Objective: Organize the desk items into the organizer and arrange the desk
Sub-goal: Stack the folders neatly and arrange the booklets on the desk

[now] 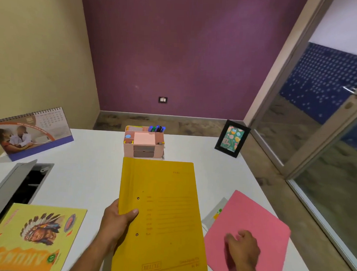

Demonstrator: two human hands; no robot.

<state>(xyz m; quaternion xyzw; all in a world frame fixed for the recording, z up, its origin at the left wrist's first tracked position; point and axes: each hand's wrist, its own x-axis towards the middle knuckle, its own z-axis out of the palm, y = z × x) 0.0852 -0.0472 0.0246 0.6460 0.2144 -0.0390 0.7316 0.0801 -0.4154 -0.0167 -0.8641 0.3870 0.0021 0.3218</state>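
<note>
My left hand (116, 220) grips the left edge of a yellow file folder (161, 216) and holds it above the white desk (90, 172). My right hand (242, 248) rests with curled fingers on a pink folder (255, 220) lying at the right of the desk; white papers with coloured tabs (215, 214) stick out from under it. A pink desk organizer (144, 142) stands at the far middle of the desk, holding several pens (157, 128), a pink note pad and small items.
A desk calendar (30, 133) stands at the far left. A black photo frame (232, 138) stands at the far right. A yellow-green notebook (34, 237) lies near left, beside an open cable hatch (22, 183) in the desk. A glass door is to the right.
</note>
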